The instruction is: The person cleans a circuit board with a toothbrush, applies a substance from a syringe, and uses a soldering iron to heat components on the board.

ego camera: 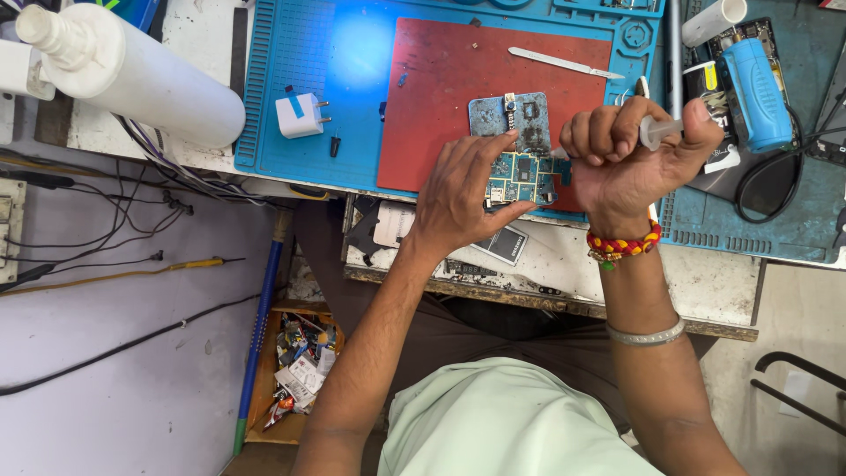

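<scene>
A small blue-green circuit board (520, 172) lies at the near edge of a red mat (458, 79) on a blue work mat (300, 62). My left hand (463, 198) pinches the board's left side between thumb and fingers. My right hand (630, 154) is closed around a small clear syringe (661, 130), thumb on its plunger end, tip pointing down toward the board's right side. A worn grey-blue metal plate (511, 119) rests just beyond the board.
A white plug adapter (300, 115) and metal spatula (564, 63) lie on the mats. A large white tube (132, 70) is at the left, a blue tool (753, 92) with black cable at the right. Wires hang at the left, a box of scraps (300, 361) sits below.
</scene>
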